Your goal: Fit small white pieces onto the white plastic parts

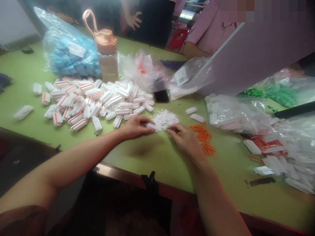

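Note:
In the middle of the head view, my left hand (137,127) grips a small white plastic housing (154,127) between thumb and fingers. Just right of it, my right hand (184,136) is pinched at the near edge of a heap of tiny white plastic pieces (166,117). Whatever sits between those fingertips is too small to make out. Orange plastic frames (203,139) lie in a loose pile beside my right hand. Beyond my left hand spreads a big heap of white housings (118,98), some with an orange strip along them.
A drink bottle (107,55) stands behind the heap, next to a bag of blue parts (71,52). A phone (161,96) lies near clear bags. Bagged white parts (226,113) cover the right side, by a slanted panel (258,55). Other people are across the table (157,160).

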`<state>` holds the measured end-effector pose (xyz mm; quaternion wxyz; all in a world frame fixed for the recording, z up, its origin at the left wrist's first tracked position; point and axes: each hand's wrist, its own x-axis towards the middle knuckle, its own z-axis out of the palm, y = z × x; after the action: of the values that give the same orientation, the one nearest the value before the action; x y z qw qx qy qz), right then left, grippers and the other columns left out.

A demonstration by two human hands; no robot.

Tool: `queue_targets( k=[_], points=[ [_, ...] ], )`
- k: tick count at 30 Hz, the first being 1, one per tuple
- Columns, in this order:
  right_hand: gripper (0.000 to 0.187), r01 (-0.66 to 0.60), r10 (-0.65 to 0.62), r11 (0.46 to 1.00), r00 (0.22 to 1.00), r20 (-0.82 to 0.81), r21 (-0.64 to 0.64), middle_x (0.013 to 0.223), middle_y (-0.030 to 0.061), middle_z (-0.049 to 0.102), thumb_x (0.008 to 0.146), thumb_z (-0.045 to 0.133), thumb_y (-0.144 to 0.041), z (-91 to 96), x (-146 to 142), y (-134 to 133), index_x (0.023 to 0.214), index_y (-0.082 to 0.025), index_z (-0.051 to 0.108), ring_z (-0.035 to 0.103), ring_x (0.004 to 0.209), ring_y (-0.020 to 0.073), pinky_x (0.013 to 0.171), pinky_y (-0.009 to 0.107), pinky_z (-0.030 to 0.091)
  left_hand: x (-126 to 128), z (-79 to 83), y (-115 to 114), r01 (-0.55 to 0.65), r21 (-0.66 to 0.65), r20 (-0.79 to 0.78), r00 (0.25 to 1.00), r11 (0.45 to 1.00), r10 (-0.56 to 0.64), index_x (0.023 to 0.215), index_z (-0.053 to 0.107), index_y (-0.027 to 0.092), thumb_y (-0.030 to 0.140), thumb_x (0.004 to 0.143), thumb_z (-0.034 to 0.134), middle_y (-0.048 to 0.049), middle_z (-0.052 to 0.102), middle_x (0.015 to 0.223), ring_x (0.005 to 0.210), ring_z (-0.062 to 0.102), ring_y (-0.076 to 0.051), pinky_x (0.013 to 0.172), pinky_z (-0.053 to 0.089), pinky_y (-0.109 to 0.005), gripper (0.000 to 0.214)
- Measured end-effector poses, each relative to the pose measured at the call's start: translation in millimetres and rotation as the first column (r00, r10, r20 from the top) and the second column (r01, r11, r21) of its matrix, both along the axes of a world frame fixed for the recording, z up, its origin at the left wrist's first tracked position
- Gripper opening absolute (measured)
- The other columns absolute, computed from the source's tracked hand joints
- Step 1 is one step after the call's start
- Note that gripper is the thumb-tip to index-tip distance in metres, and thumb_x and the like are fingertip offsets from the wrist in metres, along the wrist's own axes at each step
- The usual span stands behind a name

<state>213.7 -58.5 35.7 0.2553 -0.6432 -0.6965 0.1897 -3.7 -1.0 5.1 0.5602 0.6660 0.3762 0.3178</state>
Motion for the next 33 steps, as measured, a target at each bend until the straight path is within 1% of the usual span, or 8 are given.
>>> queue_targets(
  k=[3, 6, 12, 18, 24, 27, 30, 33],
  points=[
    [0.015, -0.048, 0.056, 0.995, 0.995, -0.087, 0.091, 0.087, 0.0044, 0.067, 0.086, 0.055, -0.034, 3.9, -7.1, -2.6, 0.083, -0.022, 0.063, 0.061, 0.080, 0.0187, 0.071, 0.032, 0.045, -0.1, -0.8, 0.4, 0.041, 0.017, -0.012, 0.999, 0.999, -0.041, 0.098, 0.073, 0.013, 0.038, 0.067, 0.076, 0.0006, 0.059, 0.061, 0.056, 0.047, -0.007, 0.055, 0.039, -0.020, 0.040],
    [0.014, -0.110, 0.121, 0.982, 0.991, -0.064, 0.152, 0.089, 0.0050, 0.067, 0.088, 0.054, -0.033, 4.5, -13.9, -4.4, 0.084, -0.023, 0.063, 0.061, 0.081, 0.0188, 0.072, 0.032, 0.045, 0.1, -1.2, 0.5, 0.068, 0.038, -0.024, 0.997, 0.997, -0.067, 0.098, 0.073, 0.013, 0.038, 0.067, 0.076, 0.0001, 0.061, 0.064, 0.057, 0.047, -0.006, 0.054, 0.038, -0.020, 0.041],
    [0.015, -0.188, 0.157, 0.951, 0.977, 0.143, 0.246, 0.088, 0.0047, 0.069, 0.091, 0.051, -0.029, -0.4, -20.4, -4.4, 0.087, -0.023, 0.065, 0.062, 0.082, 0.0191, 0.070, 0.033, 0.040, 1.0, 1.4, -1.8, 0.086, 0.033, -0.012, 0.996, 0.996, -0.085, 0.097, 0.073, 0.013, 0.040, 0.066, 0.076, 0.0007, 0.060, 0.063, 0.055, 0.047, -0.006, 0.053, 0.037, -0.020, 0.042],
    [0.019, -0.250, 0.093, 0.903, 0.907, 0.411, 0.349, 0.087, 0.0031, 0.071, 0.094, 0.048, -0.027, 0.1, -24.1, -7.6, 0.088, -0.024, 0.066, 0.060, 0.084, 0.0186, 0.070, 0.034, 0.030, 1.0, 1.7, -2.4, 0.077, 0.041, -0.017, 0.997, 0.996, -0.076, 0.097, 0.073, 0.013, 0.038, 0.066, 0.076, 0.0011, 0.060, 0.063, 0.056, 0.047, -0.006, 0.054, 0.037, -0.020, 0.040],
    [0.022, -0.298, 0.082, 0.879, 0.863, 0.498, 0.372, 0.087, 0.0036, 0.071, 0.095, 0.046, -0.024, 2.0, -24.6, -8.6, 0.088, -0.023, 0.067, 0.056, 0.080, 0.0181, 0.070, 0.035, 0.026, 1.2, 2.2, -2.5, 0.077, 0.047, -0.012, 0.997, 0.996, -0.076, 0.095, 0.073, 0.013, 0.038, 0.066, 0.076, 0.0011, 0.059, 0.062, 0.056, 0.048, -0.007, 0.054, 0.037, -0.020, 0.039],
    [0.021, -0.326, 0.089, 0.863, 0.850, 0.519, 0.386, 0.089, 0.0031, 0.071, 0.095, 0.048, -0.024, 2.2, -23.5, -9.2, 0.092, -0.023, 0.069, 0.056, 0.080, 0.0175, 0.069, 0.034, 0.026, 1.3, 1.3, -3.1, 0.053, 0.006, 0.010, 0.999, 0.999, -0.053, 0.095, 0.073, 0.012, 0.037, 0.065, 0.077, 0.0020, 0.058, 0.059, 0.054, 0.046, -0.006, 0.053, 0.037, -0.020, 0.039],
    [0.019, -0.364, 0.102, 0.838, 0.837, 0.538, 0.407, 0.087, 0.0024, 0.071, 0.093, 0.052, -0.026, 2.1, -24.0, -10.3, 0.097, -0.023, 0.070, 0.056, 0.079, 0.0173, 0.067, 0.033, 0.027, 1.1, -1.3, -3.1, 0.035, -0.084, 0.052, 0.998, 0.996, -0.031, 0.097, 0.072, 0.012, 0.039, 0.064, 0.078, 0.0030, 0.057, 0.056, 0.050, 0.043, -0.004, 0.050, 0.036, -0.019, 0.043],
    [0.018, -0.363, 0.131, 0.838, 0.858, 0.497, 0.407, 0.087, 0.0030, 0.071, 0.092, 0.054, -0.027, 0.8, -23.9, -9.9, 0.098, -0.024, 0.071, 0.056, 0.078, 0.0179, 0.066, 0.033, 0.029, 0.8, -3.3, -2.3, 0.028, -0.146, 0.086, 0.996, 0.989, -0.016, 0.097, 0.072, 0.012, 0.040, 0.063, 0.079, 0.0034, 0.055, 0.054, 0.047, 0.041, -0.003, 0.047, 0.034, -0.018, 0.045]
  ],
)
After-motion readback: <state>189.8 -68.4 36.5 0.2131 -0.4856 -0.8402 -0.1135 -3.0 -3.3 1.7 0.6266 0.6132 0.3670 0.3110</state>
